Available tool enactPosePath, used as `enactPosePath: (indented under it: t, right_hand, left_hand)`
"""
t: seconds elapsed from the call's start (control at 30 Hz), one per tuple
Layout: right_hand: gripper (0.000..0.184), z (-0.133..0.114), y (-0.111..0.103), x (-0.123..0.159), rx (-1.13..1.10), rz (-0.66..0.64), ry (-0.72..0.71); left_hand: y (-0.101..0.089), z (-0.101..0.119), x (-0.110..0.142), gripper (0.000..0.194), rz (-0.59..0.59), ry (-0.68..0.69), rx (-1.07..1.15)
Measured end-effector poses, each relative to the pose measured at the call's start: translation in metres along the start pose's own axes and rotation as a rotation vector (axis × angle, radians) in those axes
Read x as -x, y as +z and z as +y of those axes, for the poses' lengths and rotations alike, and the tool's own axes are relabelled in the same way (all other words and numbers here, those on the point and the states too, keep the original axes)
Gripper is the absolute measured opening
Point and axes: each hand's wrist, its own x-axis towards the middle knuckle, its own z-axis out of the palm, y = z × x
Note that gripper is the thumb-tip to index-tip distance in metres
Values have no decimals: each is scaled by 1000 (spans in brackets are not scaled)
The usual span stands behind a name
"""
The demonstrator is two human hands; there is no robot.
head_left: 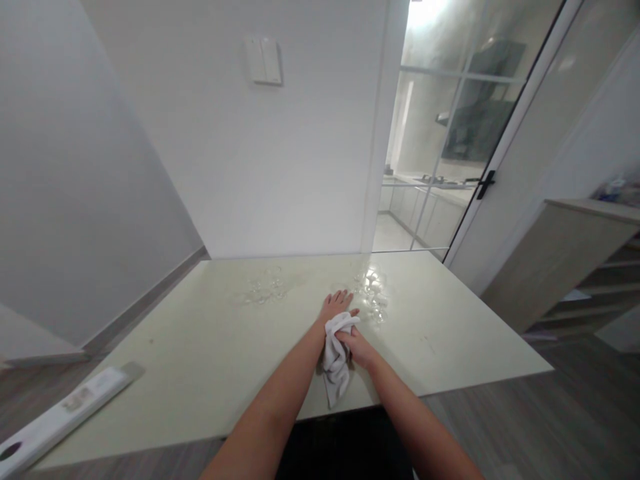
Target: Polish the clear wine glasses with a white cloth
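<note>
My left hand (337, 305) is stretched forward low over the pale table (210, 347), palm down with its fingers spread. A white cloth (337, 363) is bunched in my right hand (354, 341), which presses it against my left wrist. The cloth's lower end hangs toward the near table edge. Just right of my fingers is a cluster of clear, shiny round shapes (373, 293) on the tabletop. A second cluster of clear shapes (265, 285) lies farther left. Whether these are glass pieces or liquid I cannot tell.
A long white box (65, 413) lies at the table's left front. Behind the table rises a white wall (280, 173) with a switch plate (265, 61). To the right are a glass-paned door (440, 133) and a wooden shelf unit (565, 253).
</note>
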Motion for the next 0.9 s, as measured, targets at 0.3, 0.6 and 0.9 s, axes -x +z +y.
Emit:
enactPosePath:
  t: [0.3, 0.6, 0.9]
  right_hand:
    - [58, 2, 4, -8, -216, -11, 158]
    - [80, 2, 1, -8, -181, 28, 112]
    - [70, -6, 0, -9, -249, 57, 49]
  left_hand:
    - [-45, -36, 36, 32, 689, -453, 667]
    - [-82, -72, 40, 54, 876, -700, 1040]
    - [-93, -70, 35, 26, 757, -594, 1093]
